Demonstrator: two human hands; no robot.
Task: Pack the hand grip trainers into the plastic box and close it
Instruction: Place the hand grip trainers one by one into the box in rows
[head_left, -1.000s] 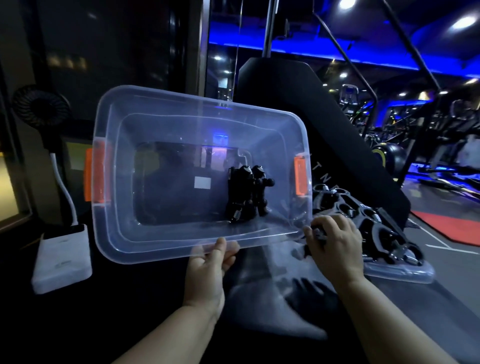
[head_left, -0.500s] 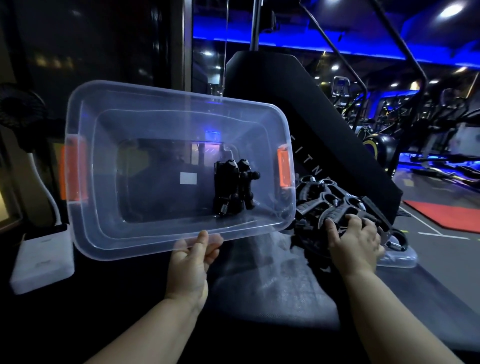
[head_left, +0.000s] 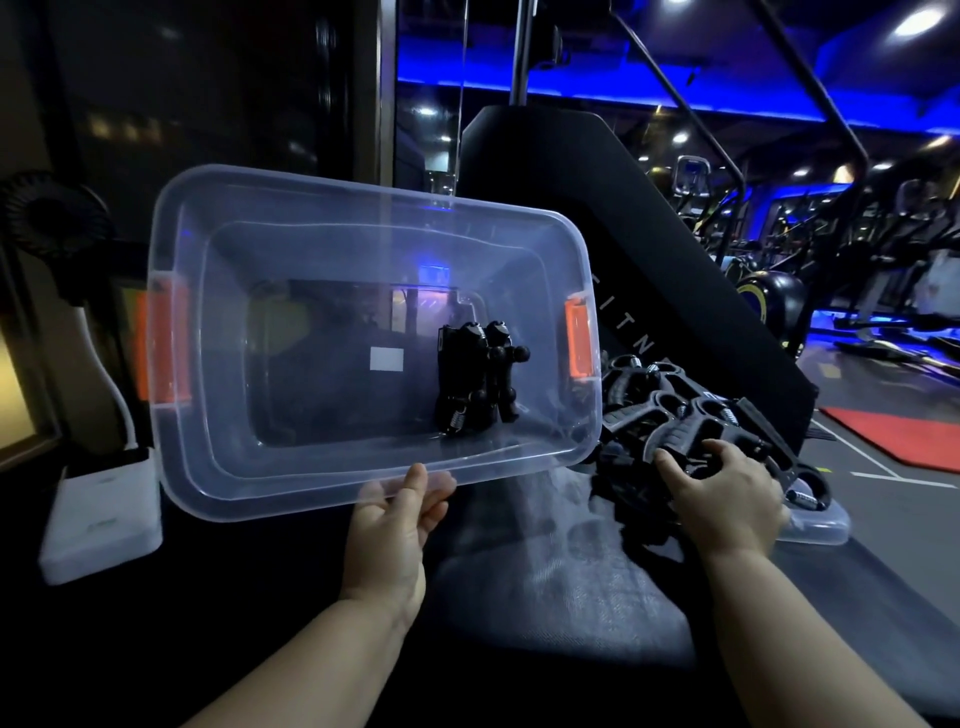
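The left hand (head_left: 395, 525) pinches the near long rim of the plastic box (head_left: 311, 493), thumb on the inside and fingers seen through the wall behind it. It holds the box tilted up off the surface (head_left: 545, 597), with the opening facing the camera. The right hand (head_left: 727, 499) is well apart from the left and lies on the pile of hand grip trainers (head_left: 670, 410). Its fingers bend down among the handles and its thumb is against one. Whether it has closed round a trainer I cannot tell.

A band of grey surface shows between the two wrists. The box's right short rim hangs just beside the pile's left side and overlaps it in this view. The pile rests on the clear lid (head_left: 821, 525), whose far corner lies at the right edge of the surface, with floor beyond.

Two black trainers (head_left: 478, 384) stand side by side against the lower wall inside the box, near its right end. The pile holds several more, too tangled to count. The box has two orange latches (head_left: 579, 340), one on each short end.

Near the left edge of the surface are one white device (head_left: 98, 525) and one black fan (head_left: 49, 218).
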